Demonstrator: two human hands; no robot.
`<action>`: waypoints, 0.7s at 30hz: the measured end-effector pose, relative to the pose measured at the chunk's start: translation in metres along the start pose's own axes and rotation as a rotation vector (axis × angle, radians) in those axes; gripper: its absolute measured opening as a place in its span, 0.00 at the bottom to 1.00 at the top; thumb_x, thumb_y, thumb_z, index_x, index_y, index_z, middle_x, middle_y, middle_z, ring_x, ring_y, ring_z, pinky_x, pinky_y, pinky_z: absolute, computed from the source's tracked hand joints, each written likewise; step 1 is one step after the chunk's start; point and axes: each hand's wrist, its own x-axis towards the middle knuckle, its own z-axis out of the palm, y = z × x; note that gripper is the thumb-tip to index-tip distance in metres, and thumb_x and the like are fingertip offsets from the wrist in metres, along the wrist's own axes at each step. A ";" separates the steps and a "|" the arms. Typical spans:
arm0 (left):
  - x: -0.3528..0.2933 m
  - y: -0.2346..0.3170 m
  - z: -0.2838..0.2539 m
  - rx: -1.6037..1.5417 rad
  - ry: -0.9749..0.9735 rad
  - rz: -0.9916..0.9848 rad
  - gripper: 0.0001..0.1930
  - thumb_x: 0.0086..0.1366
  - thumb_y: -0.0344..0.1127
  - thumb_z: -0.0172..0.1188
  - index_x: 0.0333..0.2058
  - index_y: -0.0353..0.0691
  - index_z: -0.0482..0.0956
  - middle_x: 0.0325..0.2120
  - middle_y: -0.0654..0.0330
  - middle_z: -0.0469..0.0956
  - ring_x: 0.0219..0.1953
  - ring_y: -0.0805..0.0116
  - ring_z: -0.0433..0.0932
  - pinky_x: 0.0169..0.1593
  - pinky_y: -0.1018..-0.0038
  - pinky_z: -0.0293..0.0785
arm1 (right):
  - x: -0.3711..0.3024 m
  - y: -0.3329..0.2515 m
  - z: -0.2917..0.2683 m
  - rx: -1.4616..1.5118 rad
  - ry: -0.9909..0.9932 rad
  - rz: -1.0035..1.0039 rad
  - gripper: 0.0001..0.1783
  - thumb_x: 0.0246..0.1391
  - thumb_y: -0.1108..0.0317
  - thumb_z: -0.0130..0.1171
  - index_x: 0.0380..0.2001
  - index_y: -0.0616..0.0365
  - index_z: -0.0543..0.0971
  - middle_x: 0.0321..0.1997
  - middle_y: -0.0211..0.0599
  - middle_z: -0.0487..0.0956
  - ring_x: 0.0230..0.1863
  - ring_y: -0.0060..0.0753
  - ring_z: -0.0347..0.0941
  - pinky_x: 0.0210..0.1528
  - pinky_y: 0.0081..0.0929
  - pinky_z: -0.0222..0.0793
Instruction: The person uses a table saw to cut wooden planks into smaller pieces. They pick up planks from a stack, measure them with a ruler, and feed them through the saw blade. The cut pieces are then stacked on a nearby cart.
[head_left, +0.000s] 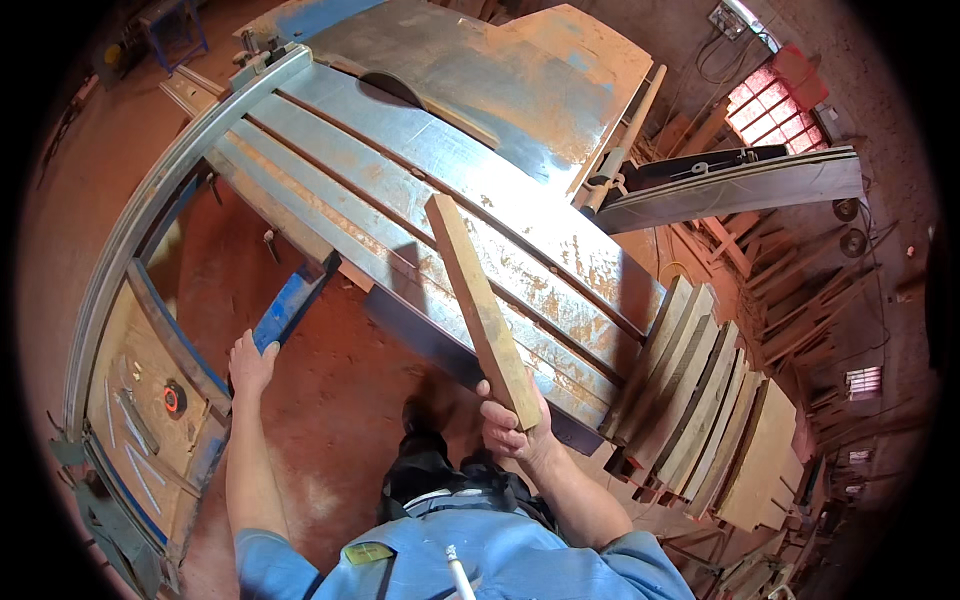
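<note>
My right hand [514, 424] is closed around the lower end of a squared wooden batten [480, 305]. The batten slants up and away to the left, over the near part of the grooved metal sliding table [360, 165] of a saw. Whether its far end touches the table, I cannot tell. Off to the left, my left hand [252, 362] grips the end of a blue metal bar [288, 306] on the machine's side frame. Past the table's far groove, a dark round saw blade [393, 90] shows its upper edge.
Several thick boards [690, 390] stand in a row at the table's right end. A long metal fence rail [180, 150] borders the left side. A plywood shelf [140, 400] there carries an orange-black tape measure [174, 400]. Wood offcuts lie along the right wall.
</note>
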 end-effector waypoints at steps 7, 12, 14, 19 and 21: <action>-0.002 0.001 0.005 0.006 0.018 -0.007 0.38 0.64 0.53 0.60 0.65 0.34 0.63 0.60 0.46 0.70 0.62 0.46 0.67 0.64 0.54 0.64 | 0.005 0.010 -0.011 0.051 -0.060 -0.085 0.46 0.61 0.27 0.43 0.58 0.64 0.66 0.30 0.33 0.67 0.11 0.23 0.58 0.11 0.25 0.55; 0.001 -0.001 0.009 0.037 0.031 -0.025 0.38 0.64 0.53 0.60 0.65 0.35 0.63 0.59 0.46 0.70 0.61 0.46 0.68 0.64 0.53 0.63 | 0.008 0.013 -0.006 0.041 -0.052 -0.133 0.49 0.59 0.25 0.46 0.58 0.65 0.65 0.28 0.32 0.66 0.13 0.24 0.59 0.14 0.27 0.57; 0.000 -0.001 0.010 0.034 0.040 -0.012 0.38 0.64 0.53 0.61 0.65 0.35 0.64 0.59 0.46 0.70 0.61 0.46 0.68 0.64 0.53 0.64 | 0.007 0.012 -0.008 0.026 -0.046 -0.144 0.50 0.58 0.25 0.47 0.59 0.65 0.64 0.28 0.33 0.66 0.14 0.25 0.59 0.15 0.27 0.57; 0.000 0.000 0.009 0.035 0.052 -0.008 0.37 0.63 0.53 0.62 0.64 0.35 0.65 0.58 0.46 0.71 0.61 0.46 0.69 0.63 0.53 0.64 | 0.003 0.010 -0.006 -0.046 0.060 -0.194 0.51 0.58 0.25 0.46 0.61 0.65 0.63 0.28 0.34 0.69 0.18 0.27 0.61 0.18 0.29 0.59; -0.001 0.003 0.007 0.036 0.051 -0.014 0.37 0.63 0.53 0.62 0.63 0.35 0.66 0.57 0.46 0.72 0.60 0.46 0.69 0.62 0.53 0.65 | 0.002 0.008 -0.003 -0.073 0.130 -0.185 0.50 0.59 0.24 0.43 0.60 0.64 0.64 0.28 0.34 0.70 0.19 0.28 0.63 0.20 0.30 0.61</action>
